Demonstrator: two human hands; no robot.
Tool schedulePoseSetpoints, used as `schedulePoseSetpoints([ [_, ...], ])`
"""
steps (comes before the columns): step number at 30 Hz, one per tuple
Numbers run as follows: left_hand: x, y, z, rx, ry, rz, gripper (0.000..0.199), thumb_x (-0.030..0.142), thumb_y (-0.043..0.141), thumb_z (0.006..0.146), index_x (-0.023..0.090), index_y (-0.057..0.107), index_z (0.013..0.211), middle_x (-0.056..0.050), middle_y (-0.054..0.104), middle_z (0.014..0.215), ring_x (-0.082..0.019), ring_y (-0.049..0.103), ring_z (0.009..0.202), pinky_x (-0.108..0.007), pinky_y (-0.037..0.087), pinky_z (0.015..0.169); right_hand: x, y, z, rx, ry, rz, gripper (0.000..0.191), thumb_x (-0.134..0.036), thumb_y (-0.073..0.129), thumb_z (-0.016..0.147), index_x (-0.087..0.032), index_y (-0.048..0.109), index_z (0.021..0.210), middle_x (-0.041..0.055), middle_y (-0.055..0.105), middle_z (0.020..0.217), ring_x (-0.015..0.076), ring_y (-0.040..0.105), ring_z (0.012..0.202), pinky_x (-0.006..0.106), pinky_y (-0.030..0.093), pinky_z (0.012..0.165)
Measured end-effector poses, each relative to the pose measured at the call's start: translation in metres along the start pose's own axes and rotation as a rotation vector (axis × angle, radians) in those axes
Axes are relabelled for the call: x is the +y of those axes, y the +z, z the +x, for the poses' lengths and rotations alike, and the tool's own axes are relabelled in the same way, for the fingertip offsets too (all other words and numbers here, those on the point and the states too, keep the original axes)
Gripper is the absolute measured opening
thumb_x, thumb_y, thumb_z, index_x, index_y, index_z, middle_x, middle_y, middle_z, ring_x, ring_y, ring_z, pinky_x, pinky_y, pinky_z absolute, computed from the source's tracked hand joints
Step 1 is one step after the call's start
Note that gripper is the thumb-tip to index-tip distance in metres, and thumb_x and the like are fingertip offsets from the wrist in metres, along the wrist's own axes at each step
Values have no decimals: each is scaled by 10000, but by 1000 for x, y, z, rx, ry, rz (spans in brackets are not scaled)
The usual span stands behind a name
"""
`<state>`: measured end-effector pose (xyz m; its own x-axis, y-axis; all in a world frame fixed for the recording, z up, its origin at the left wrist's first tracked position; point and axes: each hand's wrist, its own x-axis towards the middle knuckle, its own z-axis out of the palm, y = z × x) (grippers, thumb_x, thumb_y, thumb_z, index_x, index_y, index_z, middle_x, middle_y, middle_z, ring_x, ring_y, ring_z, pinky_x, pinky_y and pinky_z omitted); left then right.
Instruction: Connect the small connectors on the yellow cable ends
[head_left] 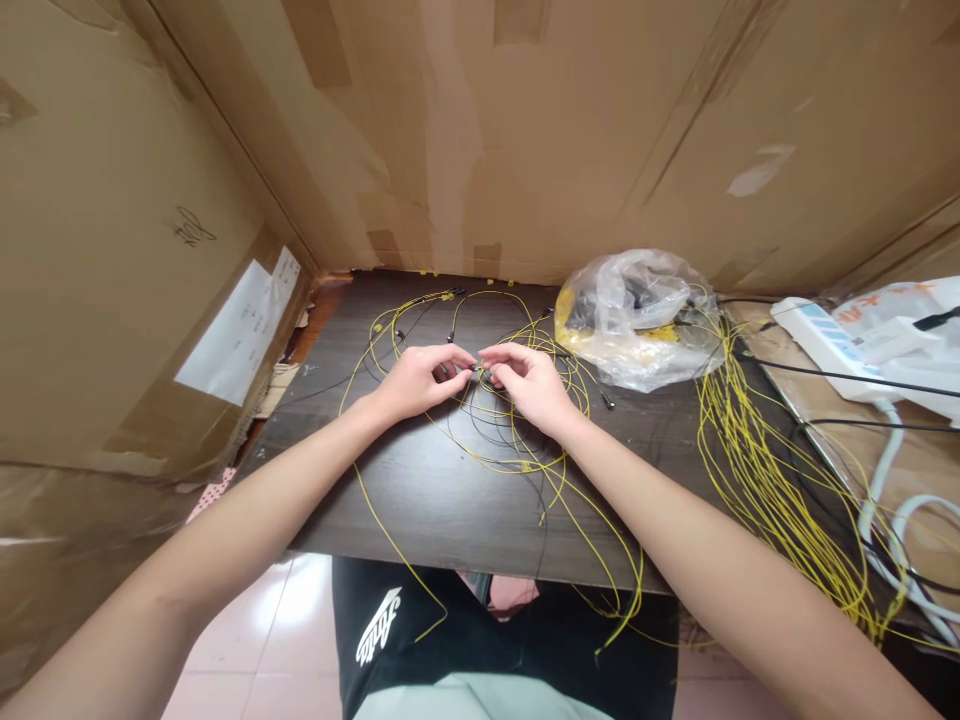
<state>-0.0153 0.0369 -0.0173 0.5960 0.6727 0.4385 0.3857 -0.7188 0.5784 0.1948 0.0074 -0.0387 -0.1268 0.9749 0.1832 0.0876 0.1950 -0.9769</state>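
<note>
Pale green garment [480, 698], at the lower edge, above black trousers [585, 640] with white lettering. Pair of hands, above the middle of a dark wood-grain table [450, 520]: left hand [420, 382], thumb and fingers nearly together, pinching a black connector [474, 369]; right hand [529, 385], similarly closed, fingertips at a yellow wire just beside it. Connector: tiny, dark, partly hidden by fingers; long axis roughly left to right, between the two sets of fingertips; finer detail too small to tell. Yellow wires [525, 466]: thin, loosely looped around the hands, several black-tipped, some ends hanging over the near edge. Clear plastic bag [637, 368], back right: crumpled, holding yellow and dark pieces. Yellow wire bundle [739, 440]: beside the bag, trailing toward the near right. White power strip [817, 345]: far right.
</note>
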Motion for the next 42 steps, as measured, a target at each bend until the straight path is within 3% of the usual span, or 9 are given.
schedulePoseSetpoints([
  [9, 1, 1, 0, 0, 4, -11, 146, 230, 651, 920, 155, 739, 1009, -29, 765, 842, -108, 680, 661, -198, 561, 642, -6, 0, -4, -35, 21, 33, 194, -236, 715, 771, -197, 706, 961, 28, 670, 903, 173, 688, 815, 386, 575, 835],
  [13, 3, 1, 0, -7, -9, -20, 152, 232, 646, 920, 156, 743, 1009, -29, 767, 844, -111, 681, 667, -200, 559, 645, -10, 1, -4, -34, 41, 67, 211, -297, 754, 754, -194, 678, 922, 26, 688, 883, 166, 676, 770, 356, 563, 755],
  [17, 3, 1, 0, -7, -9, -31, 154, 227, 647, 914, 154, 743, 1009, -29, 767, 840, -109, 676, 660, -202, 553, 643, -10, 2, -4, -41, 66, 99, 223, -311, 741, 745, -199, 657, 919, 14, 668, 852, 153, 650, 701, 326, 536, 668],
  [25, 2, 2, 0, -8, -20, -42, 163, 248, 646, 915, 158, 735, 1018, -30, 764, 846, -109, 669, 657, -209, 556, 644, -9, 0, -4, -61, 60, 70, 251, -304, 735, 722, -198, 649, 933, 11, 633, 856, 151, 628, 733, 324, 521, 701],
  [36, 2, 3, -1, -25, -53, -68, 305, 239, 644, 901, 167, 662, 1197, -22, 755, 891, -104, 686, 683, -198, 574, 657, -10, 2, -4, -49, 46, 13, 185, -258, 661, 743, -196, 610, 910, -2, 621, 814, 146, 606, 718, 311, 507, 695],
  [42, 3, 1, -2, -38, -63, -77, 392, 207, 628, 874, 164, 622, 1264, -17, 755, 879, -99, 670, 642, -199, 571, 652, -12, 6, -9, -35, -34, -67, 152, -222, 631, 769, -200, 648, 918, 16, 606, 871, 148, 598, 742, 319, 513, 719],
])
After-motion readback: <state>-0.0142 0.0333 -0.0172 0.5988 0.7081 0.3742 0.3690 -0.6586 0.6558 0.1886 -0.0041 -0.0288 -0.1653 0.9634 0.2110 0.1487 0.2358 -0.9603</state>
